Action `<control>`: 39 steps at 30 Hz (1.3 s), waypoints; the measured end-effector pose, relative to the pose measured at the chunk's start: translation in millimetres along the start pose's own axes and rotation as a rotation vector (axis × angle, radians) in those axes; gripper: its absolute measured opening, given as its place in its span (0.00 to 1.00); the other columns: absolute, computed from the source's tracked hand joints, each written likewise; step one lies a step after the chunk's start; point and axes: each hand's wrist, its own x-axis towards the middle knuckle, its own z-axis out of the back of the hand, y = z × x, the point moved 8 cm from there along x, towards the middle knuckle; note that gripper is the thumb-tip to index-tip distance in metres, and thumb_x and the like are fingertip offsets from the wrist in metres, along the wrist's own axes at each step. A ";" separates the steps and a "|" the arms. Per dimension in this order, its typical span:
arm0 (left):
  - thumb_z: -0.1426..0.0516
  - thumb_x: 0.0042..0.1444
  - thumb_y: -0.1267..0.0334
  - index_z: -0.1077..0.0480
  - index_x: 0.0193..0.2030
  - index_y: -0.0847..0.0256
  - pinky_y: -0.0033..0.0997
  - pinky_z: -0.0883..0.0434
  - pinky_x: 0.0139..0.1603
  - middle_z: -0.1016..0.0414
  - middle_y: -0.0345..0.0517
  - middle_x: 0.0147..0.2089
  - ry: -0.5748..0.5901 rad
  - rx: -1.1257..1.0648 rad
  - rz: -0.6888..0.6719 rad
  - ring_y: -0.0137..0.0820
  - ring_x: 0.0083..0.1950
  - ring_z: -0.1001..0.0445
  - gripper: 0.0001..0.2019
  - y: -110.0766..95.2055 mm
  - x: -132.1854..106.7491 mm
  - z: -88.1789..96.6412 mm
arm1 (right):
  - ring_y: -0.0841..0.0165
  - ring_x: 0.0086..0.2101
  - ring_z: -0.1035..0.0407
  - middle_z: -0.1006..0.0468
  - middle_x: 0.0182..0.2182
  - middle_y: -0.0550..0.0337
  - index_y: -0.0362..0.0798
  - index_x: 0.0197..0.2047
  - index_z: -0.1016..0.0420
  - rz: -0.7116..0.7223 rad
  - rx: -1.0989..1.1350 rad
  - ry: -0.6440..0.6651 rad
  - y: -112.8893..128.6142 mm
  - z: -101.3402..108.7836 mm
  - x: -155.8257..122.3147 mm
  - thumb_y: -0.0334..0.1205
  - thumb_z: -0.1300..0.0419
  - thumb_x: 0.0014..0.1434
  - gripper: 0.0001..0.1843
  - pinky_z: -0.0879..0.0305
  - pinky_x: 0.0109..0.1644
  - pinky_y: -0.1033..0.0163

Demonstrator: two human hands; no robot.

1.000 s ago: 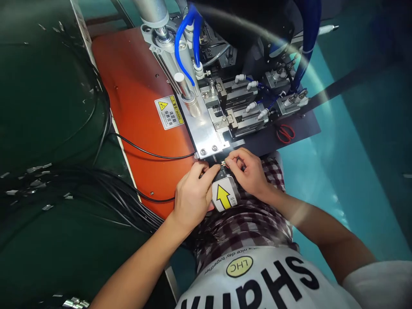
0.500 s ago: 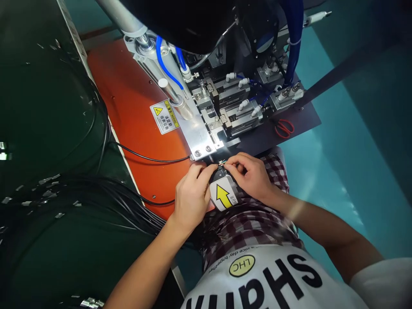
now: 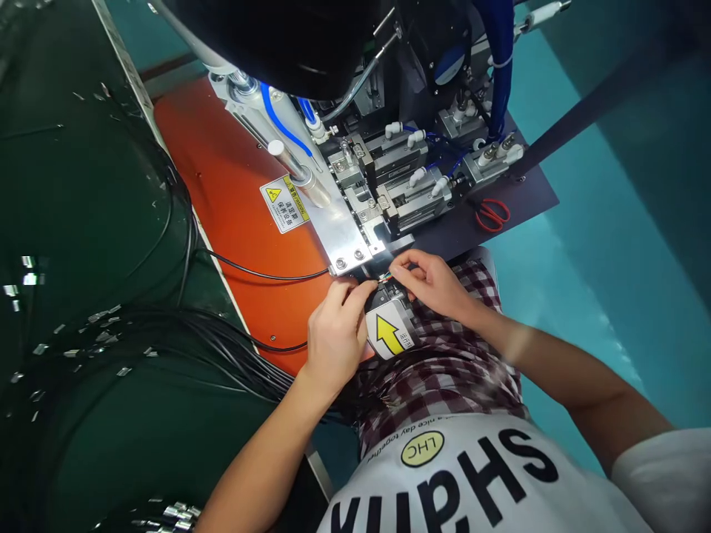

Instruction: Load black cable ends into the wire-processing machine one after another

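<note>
Edged away from the left hand [image 3: 338,326] since the previous frame, a worker's right hand [image 3: 430,285] pinches thin coloured wires [image 3: 385,278] just beyond an arrow label [image 3: 392,332]. The left curls around the wires' near end, its exact grip hidden; steady support there and light, untwisting fingertips would probably keep the strands undamaged.

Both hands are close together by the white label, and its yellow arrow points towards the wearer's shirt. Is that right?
Not quite: in the head view, the yellow arrow points away from the wearer's shirt, towards the silver plate. The left hand and right hand are close together by the white label.
</note>
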 end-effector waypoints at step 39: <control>0.52 0.65 0.72 0.43 0.70 0.59 0.52 0.33 0.62 0.35 0.62 0.64 0.015 0.244 -0.023 0.47 0.63 0.35 0.27 4.7 -54.6 10.6 | 0.71 0.24 0.32 0.27 0.20 0.63 0.47 0.33 0.28 -0.100 0.146 0.059 -17.4 -8.1 6.4 0.51 0.40 0.61 0.15 0.41 0.31 0.68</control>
